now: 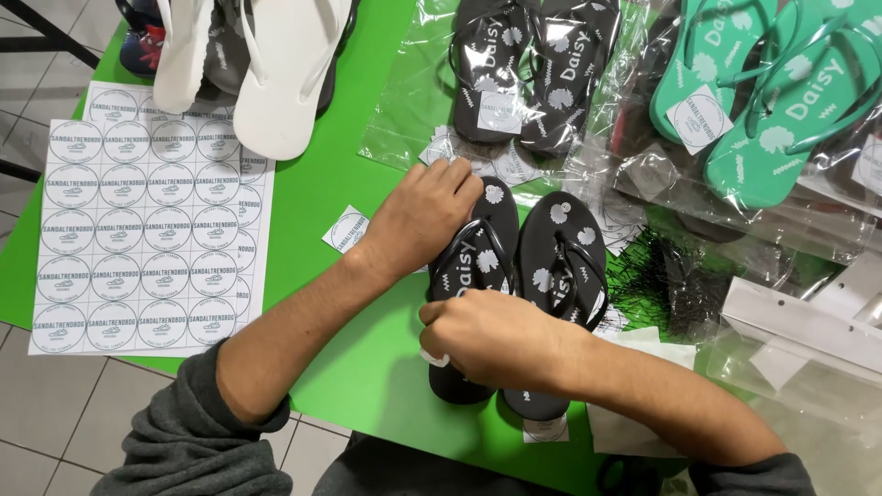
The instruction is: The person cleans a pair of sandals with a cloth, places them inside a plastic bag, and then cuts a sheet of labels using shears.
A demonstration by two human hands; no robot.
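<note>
1. A green table [349,367] is filling most of the head view, and everything else is lying on it.
2. A white sheet of round stickers [147,230] is lying at the table's left edge, well apart from the hands.
3. A pair of white flip-flops [266,73] is sitting at the top, overlapping the sheet's upper corner.
4. A pair of green flip-flops in a clear bag [772,101] is lying at the upper right.
5. A bagged pair of black flip-flops [528,69] is lying at top centre, just above the hands.
6. An unbagged pair of black flip-flops [560,266] with white shell prints is lying side by side in the middle of the table, toes pointing away from the person.
7. The left hand [427,216] is lying palm down on the toe end of the left sandal of that pair, fingers loosely curled over it.
8. The right hand [491,335] is resting across the heel end of the same sandal, fingers closed narrowly; a bit of white is showing beneath it, but I cannot tell what it is.
9. A single loose round sticker [347,230] is lying just left of the left wrist.
</note>
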